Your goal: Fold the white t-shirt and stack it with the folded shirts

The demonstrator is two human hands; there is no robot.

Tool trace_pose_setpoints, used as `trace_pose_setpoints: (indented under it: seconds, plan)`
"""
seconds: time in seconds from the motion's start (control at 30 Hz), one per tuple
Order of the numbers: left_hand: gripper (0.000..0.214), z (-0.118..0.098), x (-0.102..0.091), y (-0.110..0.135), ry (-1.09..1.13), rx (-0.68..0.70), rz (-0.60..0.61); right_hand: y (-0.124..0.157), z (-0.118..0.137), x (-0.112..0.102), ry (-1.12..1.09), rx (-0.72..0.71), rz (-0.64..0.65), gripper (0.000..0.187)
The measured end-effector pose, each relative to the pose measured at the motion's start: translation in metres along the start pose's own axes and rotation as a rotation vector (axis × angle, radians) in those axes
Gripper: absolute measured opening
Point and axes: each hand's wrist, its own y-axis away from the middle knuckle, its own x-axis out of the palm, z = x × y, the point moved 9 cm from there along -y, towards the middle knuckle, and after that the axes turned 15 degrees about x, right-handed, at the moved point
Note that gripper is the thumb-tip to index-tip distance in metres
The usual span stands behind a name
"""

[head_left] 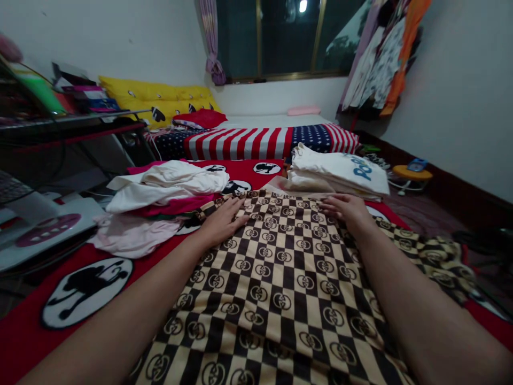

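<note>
A checkered brown-and-cream garment point(276, 267) with a repeated round emblem lies spread out in front of me. My left hand point(225, 220) rests flat on its far left part, fingers stretched out. On the far right part lies my right hand point(348, 212), palm down with its fingers extended. A piece of the same checkered cloth point(433, 256) extends to the right beyond my right forearm. Just past the garment's far edge is a crumpled sheet of clear plastic point(298, 187). Neither hand grips anything that I can see.
A loose heap of white and pink clothes point(172, 182) lies at left on the red blanket point(32, 294). Folded white clothes point(336, 168) are stacked at the far right. Behind stands a bed with a striped, starred cover point(240, 143). A small orange stool point(412, 172) stands right.
</note>
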Motion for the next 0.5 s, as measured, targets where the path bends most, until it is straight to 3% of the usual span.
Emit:
trace_pose_setpoints:
  seconds: [0.17,0.5]
  plan:
    - [0.072,-0.003,0.005,0.003,-0.033,0.028,0.054,-0.026,-0.005,-0.046,-0.214,-0.039,-0.201,0.013]
    - [0.078,-0.006,0.004,0.006,0.003,0.021,-0.006,-0.014,-0.001,-0.030,0.016,-0.004,-0.048,0.019]
